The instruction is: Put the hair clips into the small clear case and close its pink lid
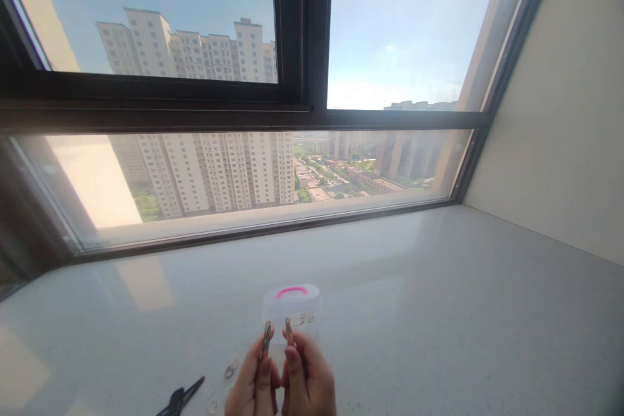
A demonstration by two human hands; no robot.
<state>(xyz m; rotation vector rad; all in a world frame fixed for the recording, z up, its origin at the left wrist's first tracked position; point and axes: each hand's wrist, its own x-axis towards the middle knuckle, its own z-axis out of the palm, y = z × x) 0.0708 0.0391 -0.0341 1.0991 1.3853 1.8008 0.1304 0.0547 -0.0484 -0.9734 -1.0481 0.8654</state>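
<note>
Head view: I see the left hand [254, 378] pinch the left stick [266, 339] and the right hand [309, 374] pinch the right stick [289, 332], fingertips closed. Both sticks point far, side by side, a gap between, the box [293, 306] just past them.

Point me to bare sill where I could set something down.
Widest: the white sill right of the right hand, out to the side wall. Another strip lies between the pink-handled box and the window frame. It is crowded left of the left hand, where a black item and small loose pieces lie.
</note>
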